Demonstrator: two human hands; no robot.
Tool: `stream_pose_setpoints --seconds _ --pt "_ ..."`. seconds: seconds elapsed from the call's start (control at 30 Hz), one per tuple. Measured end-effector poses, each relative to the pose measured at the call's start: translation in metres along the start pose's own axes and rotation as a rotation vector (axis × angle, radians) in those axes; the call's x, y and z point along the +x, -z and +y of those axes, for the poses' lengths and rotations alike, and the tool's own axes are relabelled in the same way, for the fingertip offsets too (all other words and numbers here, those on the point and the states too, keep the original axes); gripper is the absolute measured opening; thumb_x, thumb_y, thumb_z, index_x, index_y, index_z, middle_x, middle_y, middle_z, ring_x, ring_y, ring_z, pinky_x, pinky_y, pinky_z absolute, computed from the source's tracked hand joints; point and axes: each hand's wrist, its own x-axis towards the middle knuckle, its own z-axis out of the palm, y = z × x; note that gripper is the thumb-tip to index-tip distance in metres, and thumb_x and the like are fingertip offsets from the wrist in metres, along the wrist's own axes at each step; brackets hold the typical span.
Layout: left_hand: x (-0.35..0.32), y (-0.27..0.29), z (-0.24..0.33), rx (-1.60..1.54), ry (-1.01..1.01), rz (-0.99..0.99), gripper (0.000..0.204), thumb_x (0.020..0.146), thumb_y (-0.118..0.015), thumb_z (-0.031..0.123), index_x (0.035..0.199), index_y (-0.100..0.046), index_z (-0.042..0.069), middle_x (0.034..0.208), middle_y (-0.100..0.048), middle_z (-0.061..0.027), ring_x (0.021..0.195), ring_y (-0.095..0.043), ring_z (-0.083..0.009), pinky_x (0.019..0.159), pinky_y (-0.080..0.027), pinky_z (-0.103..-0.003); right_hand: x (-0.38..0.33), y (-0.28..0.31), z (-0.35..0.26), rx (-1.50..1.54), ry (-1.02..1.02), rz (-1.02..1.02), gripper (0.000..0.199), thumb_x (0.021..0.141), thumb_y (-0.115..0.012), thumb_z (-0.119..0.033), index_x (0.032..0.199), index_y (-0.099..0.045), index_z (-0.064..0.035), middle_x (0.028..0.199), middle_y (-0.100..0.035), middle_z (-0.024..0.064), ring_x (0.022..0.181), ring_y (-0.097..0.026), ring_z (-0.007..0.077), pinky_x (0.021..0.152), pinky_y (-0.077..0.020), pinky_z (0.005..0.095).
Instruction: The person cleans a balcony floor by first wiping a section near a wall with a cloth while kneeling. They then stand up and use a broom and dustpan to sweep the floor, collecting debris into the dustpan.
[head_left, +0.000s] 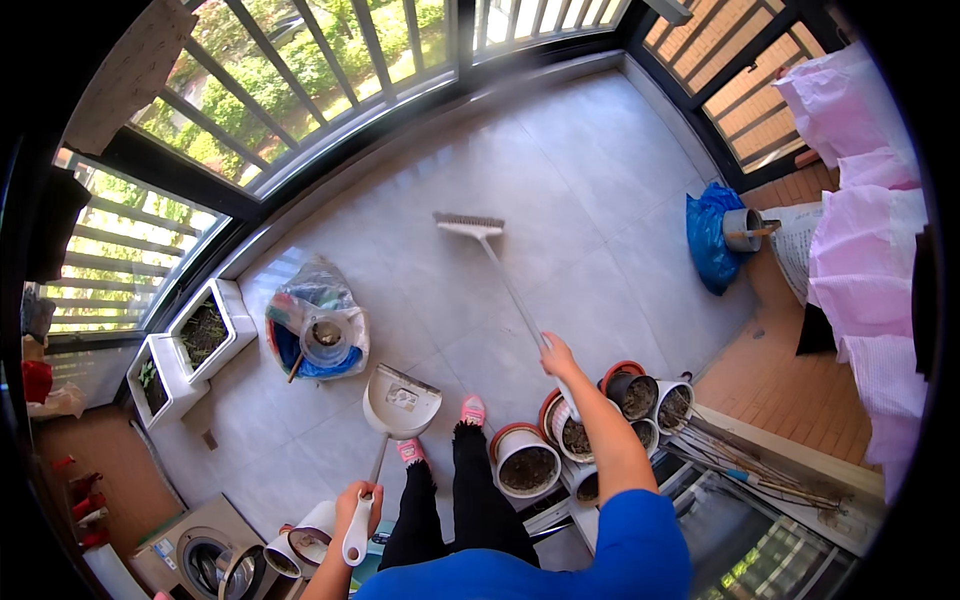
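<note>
In my right hand [560, 357] is the pale handle of a broom [487, 231], fingers wrapped round it. The broom head is out ahead on the grey tiles, its dark bristles turned away from me. My left hand [358, 510] grips the handle of a long-handled white dustpan [403, 402]. The pan rests on the floor just ahead of my pink shoes, its open edge facing away from me. A light patch shows inside the pan; whether it is debris or a label, I cannot make out.
Several soil-filled flowerpots [527, 468] crowd by my right leg. Ahead left stand a full plastic-lined bin [318, 322] and white planters [212, 328]. A blue bag [712, 240] lies at the right, near pink curtains [868, 250]. A washing machine [193, 545] is at lower left.
</note>
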Motion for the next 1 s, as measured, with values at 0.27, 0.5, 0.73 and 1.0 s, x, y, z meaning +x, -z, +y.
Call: stream_pose_setpoints --seconds 0.27,0.5,0.73,1.0 --pt "-0.014 0.007 -0.004 -0.059 0.082 0.102 0.013 0.079 -0.059 0.012 0.075 -0.056 0.001 0.068 -0.059 -0.0169 0.064 -0.059 -0.0310 0.060 -0.046 -0.035 0.063 -0.034 -0.047 -0.403 0.048 0.076 0.047 0.076 -0.039 -0.008 0.122 -0.048 -0.0103 0.081 -0.062 0.0195 0.055 -0.059 0.0269 0.052 -0.0482 0.0363" --pt "-0.013 0.012 -0.020 -0.140 0.075 0.045 0.013 0.080 -0.059 0.014 0.078 -0.057 0.001 0.068 -0.059 -0.0158 0.063 -0.059 -0.0296 0.058 -0.046 -0.034 -0.096 0.025 0.105 -0.513 0.134 0.025 0.037 0.078 -0.051 -0.012 0.114 -0.054 -0.0070 0.096 -0.059 0.0214 0.090 -0.056 0.0368 0.080 -0.0447 0.0417" --pt "-0.019 0.010 -0.033 -0.136 0.026 -0.035 0.011 0.079 -0.061 0.011 0.078 -0.058 0.000 0.072 -0.062 -0.0140 0.066 -0.061 -0.0223 0.062 -0.047 -0.030 -0.194 0.049 0.079 -0.352 -0.055 -0.039 0.045 0.078 -0.055 -0.019 0.122 -0.047 -0.0106 0.094 -0.061 0.0196 0.078 -0.061 0.0317 0.072 -0.0484 0.0391" --pt "-0.016 0.004 -0.037 -0.165 0.021 -0.124 0.012 0.080 -0.060 0.012 0.081 -0.058 0.000 0.080 -0.063 -0.0134 0.070 -0.060 -0.0189 0.064 -0.047 -0.028 -0.170 -0.050 -0.039 0.842 -0.397 -0.398 0.068 0.082 -0.053 -0.006 0.138 -0.014 -0.0066 0.061 -0.048 0.0042 0.043 -0.043 0.0108 0.038 -0.0365 0.0247"
